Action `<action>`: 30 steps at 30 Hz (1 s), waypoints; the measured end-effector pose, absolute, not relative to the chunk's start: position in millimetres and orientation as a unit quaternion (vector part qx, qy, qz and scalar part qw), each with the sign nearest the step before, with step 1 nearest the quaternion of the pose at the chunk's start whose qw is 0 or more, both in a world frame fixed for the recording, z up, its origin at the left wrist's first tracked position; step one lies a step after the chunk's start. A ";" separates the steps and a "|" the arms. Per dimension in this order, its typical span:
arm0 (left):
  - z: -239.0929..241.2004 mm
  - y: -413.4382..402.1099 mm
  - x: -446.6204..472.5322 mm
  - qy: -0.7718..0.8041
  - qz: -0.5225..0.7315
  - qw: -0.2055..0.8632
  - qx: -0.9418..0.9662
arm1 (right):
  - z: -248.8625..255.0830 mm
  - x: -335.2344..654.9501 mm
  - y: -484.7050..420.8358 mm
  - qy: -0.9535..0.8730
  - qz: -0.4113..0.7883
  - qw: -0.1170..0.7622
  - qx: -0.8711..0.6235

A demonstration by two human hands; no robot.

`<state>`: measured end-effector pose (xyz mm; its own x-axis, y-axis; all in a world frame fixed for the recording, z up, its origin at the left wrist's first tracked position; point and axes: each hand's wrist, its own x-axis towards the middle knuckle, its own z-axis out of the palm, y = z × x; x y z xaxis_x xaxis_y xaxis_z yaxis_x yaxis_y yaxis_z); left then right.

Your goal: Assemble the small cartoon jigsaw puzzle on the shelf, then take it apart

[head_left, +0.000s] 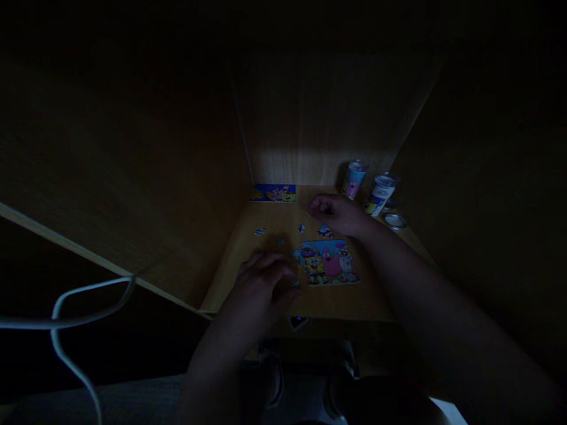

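Standing behind the right hand: two printed canisters, round lid nearby.

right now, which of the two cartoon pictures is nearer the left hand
The larger front picture, showing a row of figures, just beside the left hand. The other, a shallow blue strip, lies farther off, near the back panel.
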<state>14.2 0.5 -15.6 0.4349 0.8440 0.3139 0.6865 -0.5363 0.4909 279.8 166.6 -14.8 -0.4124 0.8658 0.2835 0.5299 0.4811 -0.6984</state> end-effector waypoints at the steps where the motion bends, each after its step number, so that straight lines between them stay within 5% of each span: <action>1: -15.3 0.1 13.4 0.465 0.266 0.145 0.832 | -15.0 279.8 166.8 -0.799 0.259 0.321 -0.438; 30: -21.5 1.3 30.6 0.469 0.280 0.130 0.827 | -14.9 277.8 165.2 -0.811 0.236 0.300 -0.444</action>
<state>30.6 1.3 -21.5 0.4032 0.8491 0.3413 0.7036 -0.5261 0.4776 277.8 165.2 -14.9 -0.4264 0.8614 0.2760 0.5781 0.4942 -0.6493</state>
